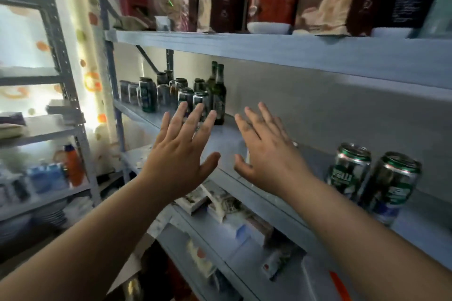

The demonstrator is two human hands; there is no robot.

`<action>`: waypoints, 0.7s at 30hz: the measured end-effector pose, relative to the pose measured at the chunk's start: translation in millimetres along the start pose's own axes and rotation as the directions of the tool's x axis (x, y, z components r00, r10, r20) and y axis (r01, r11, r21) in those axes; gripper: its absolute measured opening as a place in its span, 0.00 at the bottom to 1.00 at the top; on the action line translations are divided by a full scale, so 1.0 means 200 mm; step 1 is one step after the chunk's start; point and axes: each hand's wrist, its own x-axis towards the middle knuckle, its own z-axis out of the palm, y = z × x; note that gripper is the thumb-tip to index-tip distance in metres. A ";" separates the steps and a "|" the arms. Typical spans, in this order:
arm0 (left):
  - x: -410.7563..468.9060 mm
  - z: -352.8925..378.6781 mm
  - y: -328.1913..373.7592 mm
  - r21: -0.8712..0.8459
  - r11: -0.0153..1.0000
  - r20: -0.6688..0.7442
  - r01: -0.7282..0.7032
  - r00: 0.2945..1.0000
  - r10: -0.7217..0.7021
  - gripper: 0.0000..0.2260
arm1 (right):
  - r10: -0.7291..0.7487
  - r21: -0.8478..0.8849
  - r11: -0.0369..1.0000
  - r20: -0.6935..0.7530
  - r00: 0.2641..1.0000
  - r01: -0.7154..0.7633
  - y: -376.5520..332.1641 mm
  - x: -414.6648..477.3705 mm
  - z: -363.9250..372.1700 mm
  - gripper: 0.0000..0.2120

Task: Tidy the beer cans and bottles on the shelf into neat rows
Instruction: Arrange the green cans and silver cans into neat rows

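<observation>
A blue-grey shelf [227, 139] runs from far left to near right. At its far left end stand several dark beer cans [148, 95] and two green bottles [219, 95], bunched together. Two green-and-silver cans [348, 168] [391, 186] stand apart at the near right. My left hand [182, 151] is spread flat with fingers apart, its fingertips in front of the nearest cans of the far group. My right hand [266, 151] is also spread, over the bare middle of the shelf. Neither hand holds anything.
The shelf above [269, 46] carries tall boxes and white bowls. The shelf below holds small boxes [195, 200] and a plastic container. A second metal rack [61, 129] at the left carries an orange bottle, packs and plates.
</observation>
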 end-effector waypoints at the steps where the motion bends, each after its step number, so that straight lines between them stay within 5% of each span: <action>1: 0.00 0.01 -0.11 -0.001 1.000 0.012 0.006 1.000 -0.006 0.34 | -0.009 -0.005 1.000 0.009 1.000 0.009 -0.06 0.09 0.04 0.37; 10: 0.10 0.16 -0.77 -0.046 0.999 0.092 0.005 0.996 -0.001 0.36 | 0.058 0.061 0.996 0.124 0.991 -0.066 -0.32 0.67 0.30 0.36; 21: 0.60 0.45 -0.99 -0.188 0.980 0.115 -0.058 0.990 0.081 0.36 | 0.275 0.059 0.955 0.185 0.943 -0.290 0.06 1.23 0.46 0.29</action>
